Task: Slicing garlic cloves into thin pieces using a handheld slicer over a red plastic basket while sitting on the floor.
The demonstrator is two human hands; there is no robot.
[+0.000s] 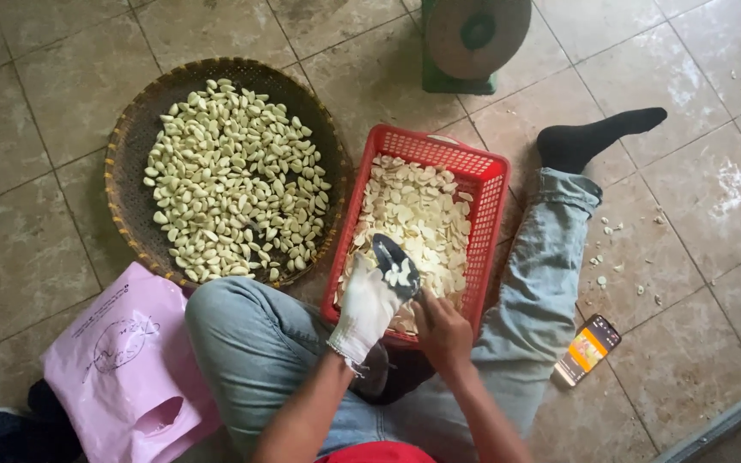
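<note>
Beige tiled floor point(36, 249); scattered garlic scraps point(611, 257)

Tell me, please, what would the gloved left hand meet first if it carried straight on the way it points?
Probably the knife blade that the left hand already touches, then the garlic slices in the red basket.

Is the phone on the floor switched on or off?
On. The phone, lying on the floor tiles beside the person's leg, shows a lit orange screen.

We see a floor point(36, 249) of large beige glazed tiles, scuffed and dusty, under soft daylight; a metal strip point(722, 424), perhaps a door track, crosses the corner.
</note>
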